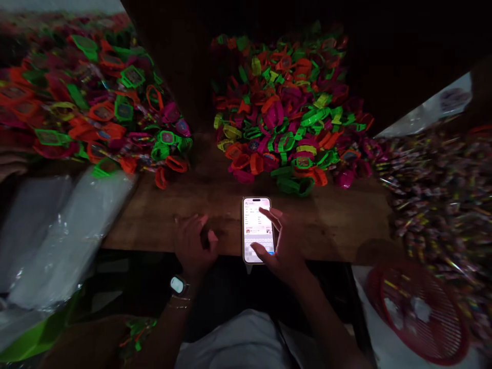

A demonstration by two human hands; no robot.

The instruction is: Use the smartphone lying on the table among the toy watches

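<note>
A lit smartphone (254, 220) lies flat on the wooden table (161, 215) at its near edge, screen up with a keyboard showing. My right hand (282, 246) hovers over the phone's right side, fingers spread, thumb and forefinger touching the screen. My left hand (194, 241) rests palm down on the table just left of the phone, holding nothing; a watch sits on its wrist.
A heap of neon toy watches (288, 113) fills the table behind the phone; a second heap (88, 102) lies at the left. Clear plastic bags (57, 230) lie at the near left. Small wrapped items (438, 189) and a red basket (418, 312) sit right.
</note>
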